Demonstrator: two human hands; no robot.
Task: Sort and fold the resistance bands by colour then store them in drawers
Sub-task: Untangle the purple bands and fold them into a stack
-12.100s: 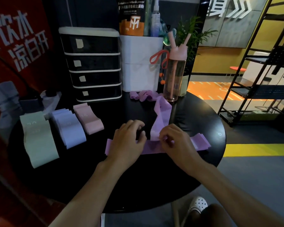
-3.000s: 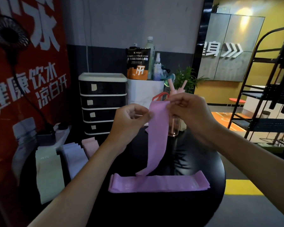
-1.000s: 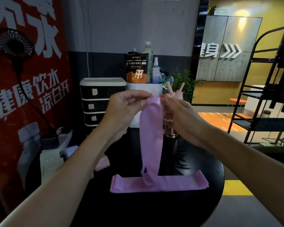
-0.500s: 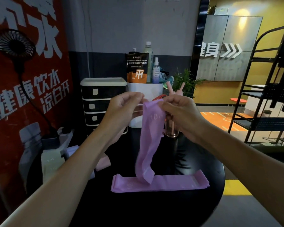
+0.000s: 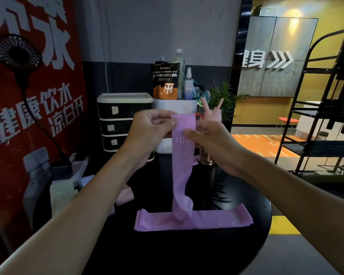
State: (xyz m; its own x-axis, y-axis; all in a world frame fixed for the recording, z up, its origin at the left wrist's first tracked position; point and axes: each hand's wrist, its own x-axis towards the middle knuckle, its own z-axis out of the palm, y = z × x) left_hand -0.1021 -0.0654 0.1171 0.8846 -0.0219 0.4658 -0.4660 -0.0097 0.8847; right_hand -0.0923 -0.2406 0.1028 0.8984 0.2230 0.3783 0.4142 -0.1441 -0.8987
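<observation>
Fingers (image 5: 163, 121) of the left hand (image 5: 147, 133) pinch the top left corner of the hanging purple band (image 5: 182, 167), centre frame. The right hand (image 5: 213, 145) pinches its right edge, thumb on the front beside the printed "10", other fingers behind. The band hangs straight down. Its lower end curls onto the flat purple band (image 5: 211, 220), which lies crosswise on the black table (image 5: 236, 185), lower centre. The drawer unit (image 5: 115, 124) stands behind the left hand.

Handling, by judgement: thin, light, limp and stretchy. A fingertip pinch carries it. It is best held at both top corners so it hangs flat, and a fold will likely spring open unless pressed down.

Against half a second ago: the right thumb was at the top edge and now sits lower, by the print. Twelve seconds ago both hands were down at the table.
</observation>
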